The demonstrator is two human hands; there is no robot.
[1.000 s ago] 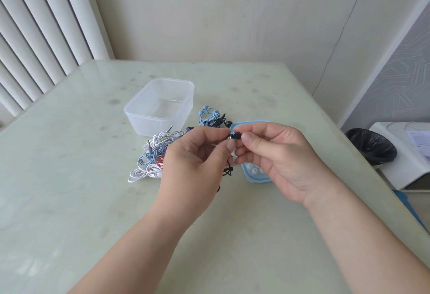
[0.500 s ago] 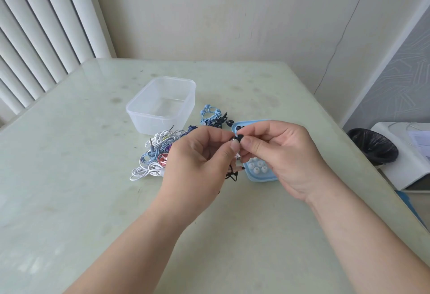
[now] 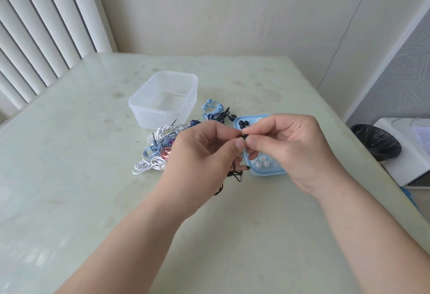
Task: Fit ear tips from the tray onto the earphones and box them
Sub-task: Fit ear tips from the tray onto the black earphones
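Underneath, a pale green table (image 3: 69, 177), with a shallow blue tray (image 3: 267, 172) flat on it. Over the tray's left edge, left hand (image 3: 202, 165) and right hand (image 3: 295, 147) together fingertip to fingertip, fingers curled, both nipping one tiny piece. Left of the tray and farther back, a clear plastic box (image 3: 149, 112), open-topped, upright. Well right of the tray, off the table, a bin (image 3: 377, 144) lined with a black bag. Just left of the tray, partly behind the left hand, a tangled heap of white, blue and pink earphones (image 3: 156, 154); behind its far left corner, a coiled light-blue pair (image 3: 213, 109). Off the tray's near left corner, a black cable (image 3: 235, 173) hanging below the left hand. Inside the tray, black ear tips (image 3: 243, 123) at the far end, white ear tips (image 3: 261, 163) nearer. Smallest, the black earbud (image 3: 243, 135), pinched between both hands' thumbs and forefingers; any tip on it too hidden to tell.
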